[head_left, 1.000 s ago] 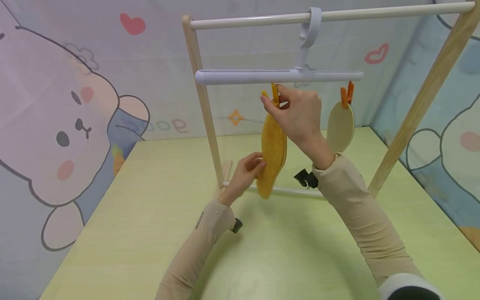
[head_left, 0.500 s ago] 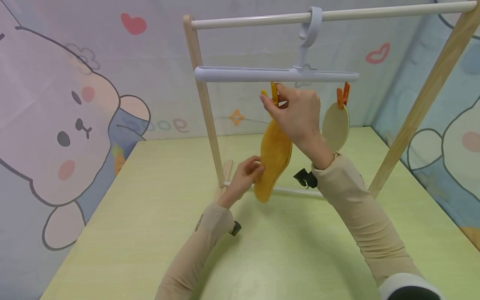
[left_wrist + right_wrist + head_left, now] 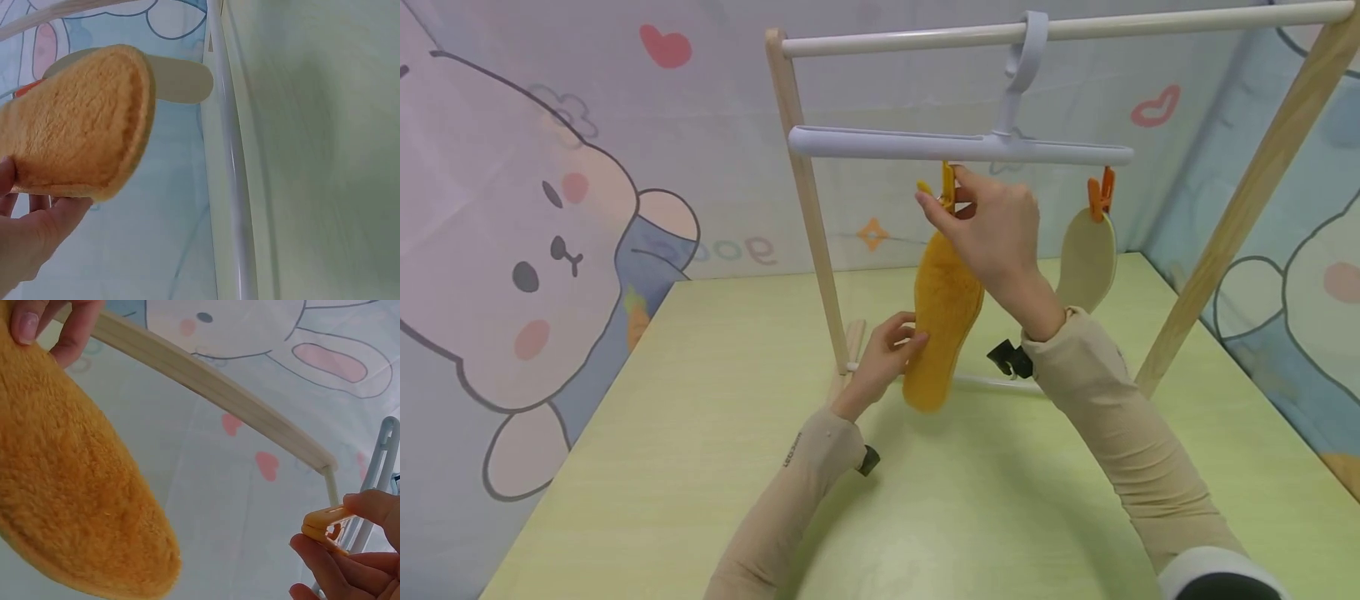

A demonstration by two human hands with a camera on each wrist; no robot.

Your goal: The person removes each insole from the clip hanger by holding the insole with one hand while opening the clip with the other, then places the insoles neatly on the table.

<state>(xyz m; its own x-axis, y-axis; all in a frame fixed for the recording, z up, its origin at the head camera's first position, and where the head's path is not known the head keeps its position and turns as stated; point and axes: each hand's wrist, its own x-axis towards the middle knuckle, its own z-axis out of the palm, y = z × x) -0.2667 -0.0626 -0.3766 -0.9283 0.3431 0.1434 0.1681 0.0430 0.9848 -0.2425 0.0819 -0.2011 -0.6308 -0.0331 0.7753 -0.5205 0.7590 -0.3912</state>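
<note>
My left hand (image 3: 887, 354) pinches the edge of a fuzzy yellow-orange insole (image 3: 942, 333), thumb on one face and fingers behind, as the right wrist view also shows. The insole hangs tilted below the hanger, its fleecy face (image 3: 81, 481) toward me. Between thumb and fingers my right hand (image 3: 996, 221) squeezes a yellow clothespin (image 3: 322, 520) just under the white hanger (image 3: 895, 146). In the right wrist view a gap separates the clothespin from the insole's rounded end. My right hand hides the insole's upper end in the head view.
A white rod (image 3: 910, 39) on wooden posts (image 3: 808, 200) carries the hanger by its hook. Toward the hanger's right end, an orange clothespin (image 3: 1101, 196) holds a beige-backed insole (image 3: 1086, 258). A lower white rod (image 3: 996, 382) runs near the pale green table (image 3: 970, 517).
The yellow insole has turned so its broad face shows, and its lower end has shifted slightly left and down. The hanger's right end swayed. My right hand has barely moved.
</note>
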